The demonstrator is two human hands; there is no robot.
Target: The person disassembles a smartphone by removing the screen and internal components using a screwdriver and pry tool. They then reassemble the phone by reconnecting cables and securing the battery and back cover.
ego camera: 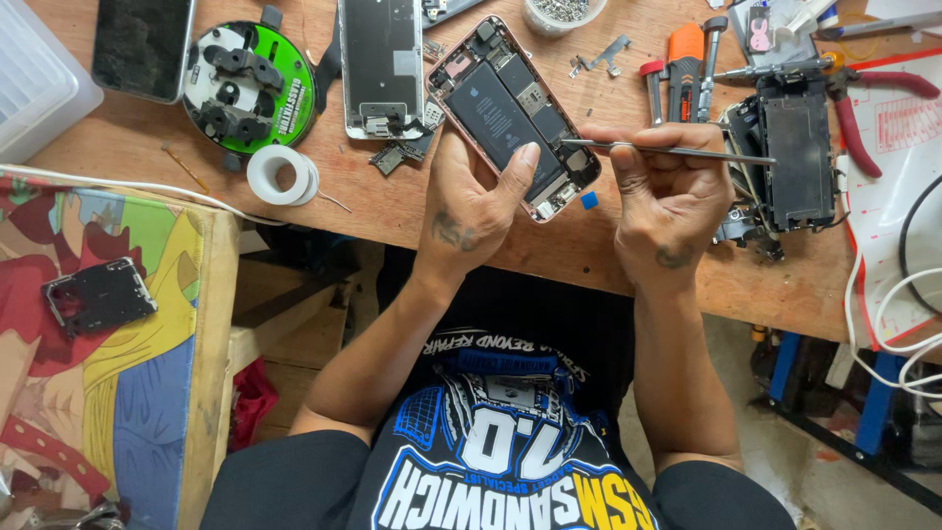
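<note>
An opened phone with a pink frame lies tilted over the wooden workbench, its black battery and boards showing. My left hand holds it from below, thumb pressed on the battery. My right hand grips a thin metal tool, held level with its tip pointing left at the phone's right edge. A small blue square sits on the bench just under the phone.
A detached screen panel lies left of the phone. A green round fixture, a roll of white tape, another stripped phone, red pliers, screwdrivers and a cup of screws crowd the bench.
</note>
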